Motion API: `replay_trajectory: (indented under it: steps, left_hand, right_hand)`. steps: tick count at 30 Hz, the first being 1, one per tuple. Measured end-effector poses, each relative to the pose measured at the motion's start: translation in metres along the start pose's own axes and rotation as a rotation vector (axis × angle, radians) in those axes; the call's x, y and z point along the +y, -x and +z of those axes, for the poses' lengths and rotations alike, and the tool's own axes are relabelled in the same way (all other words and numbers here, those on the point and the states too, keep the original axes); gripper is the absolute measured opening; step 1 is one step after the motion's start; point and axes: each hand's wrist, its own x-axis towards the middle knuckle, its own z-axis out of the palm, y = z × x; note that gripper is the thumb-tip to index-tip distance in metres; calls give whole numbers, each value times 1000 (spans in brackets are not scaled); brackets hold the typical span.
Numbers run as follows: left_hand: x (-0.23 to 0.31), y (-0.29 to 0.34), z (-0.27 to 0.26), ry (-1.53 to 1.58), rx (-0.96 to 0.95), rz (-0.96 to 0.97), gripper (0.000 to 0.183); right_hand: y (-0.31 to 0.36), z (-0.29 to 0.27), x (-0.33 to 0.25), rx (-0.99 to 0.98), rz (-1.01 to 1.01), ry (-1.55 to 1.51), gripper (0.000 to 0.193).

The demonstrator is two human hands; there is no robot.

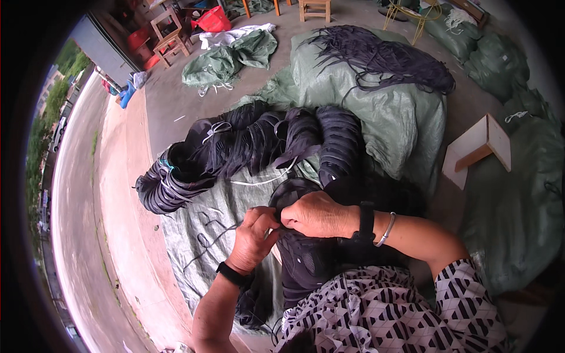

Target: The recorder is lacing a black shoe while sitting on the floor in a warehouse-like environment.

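A black shoe upper (pixel 303 259) lies across my lap, with its rounded black end (pixel 292 189) rising past my knuckles. My left hand (pixel 254 238) is closed in a pinch at the upper's left edge. From its fingers a thin dark shoelace (pixel 219 236) trails left over the green sheet. My right hand (pixel 321 215) is closed too, gripping the upper's edge right beside the left fingertips. What lies between the fingertips is partly hidden. Just beyond are long curved rows of nested black shoe uppers (pixel 253 141), some tied with white cord.
A heap of dark flat laces (pixel 382 59) lies on a green woven sack (pixel 406 123). Full green sacks (pixel 500 65) line the right side, near a wooden board piece (pixel 479 147). A wooden chair (pixel 169 35) and red basin (pixel 213 20) stand far left; a roadway runs outside.
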Motion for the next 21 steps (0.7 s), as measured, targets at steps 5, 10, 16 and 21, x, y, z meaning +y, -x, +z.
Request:
replay_trajectory:
  steps: [5,10,16,21]
  left_hand:
    - [-2,12,16,67,148,-41,34]
    - [9,4,8,122,99,-71,31]
    - [17,7,0,215,55,-167,21]
    - [42,-15,-6,-167,-88,-160,23]
  right_hand:
    - [-11,1,0,-75,60,-71,10]
    - [-15,-3,-7,-129,-60,233,10]
    - [-6,-58,30,174,-94,340,9]
    - [38,-39,46,5,113,6,17]
